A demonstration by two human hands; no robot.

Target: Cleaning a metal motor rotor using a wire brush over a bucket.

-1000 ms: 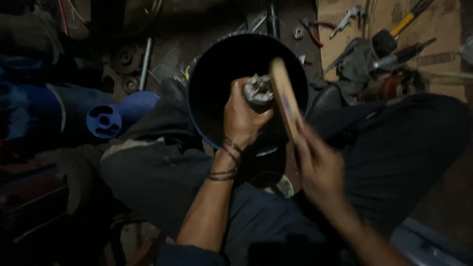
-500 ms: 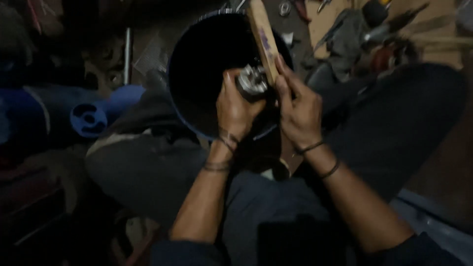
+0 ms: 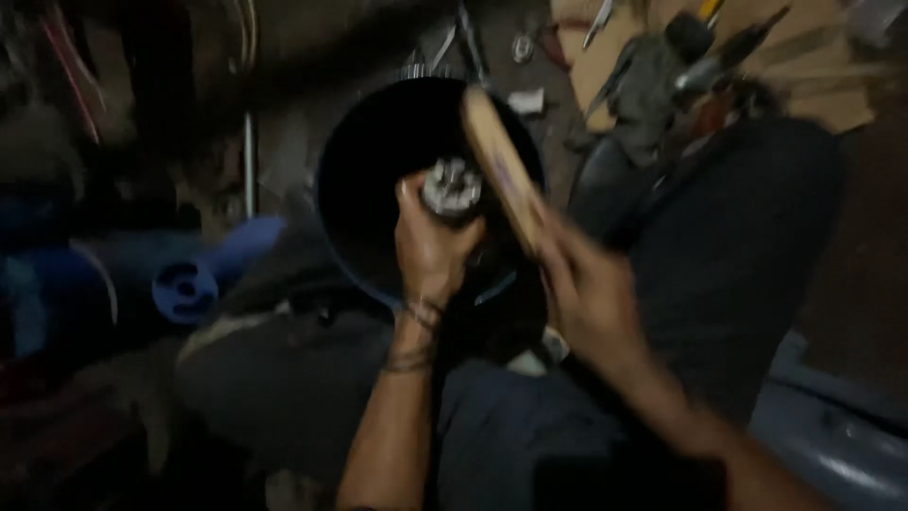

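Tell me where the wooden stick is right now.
In the head view the wooden stick slants over the black bucket, held by the right hand, beside the metal part.

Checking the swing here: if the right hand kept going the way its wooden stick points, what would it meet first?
Probably the metal part gripped in the left hand: the wooden stick in the right hand angles up-left just beside it, over the dark bucket. Blur hides depth.

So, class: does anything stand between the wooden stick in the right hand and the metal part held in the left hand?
Nothing visible does. The left hand grips the metal part over the dark bucket. The wooden stick, held by the blurred right hand, lies right beside the part, with only open air between; whether they touch is unclear.
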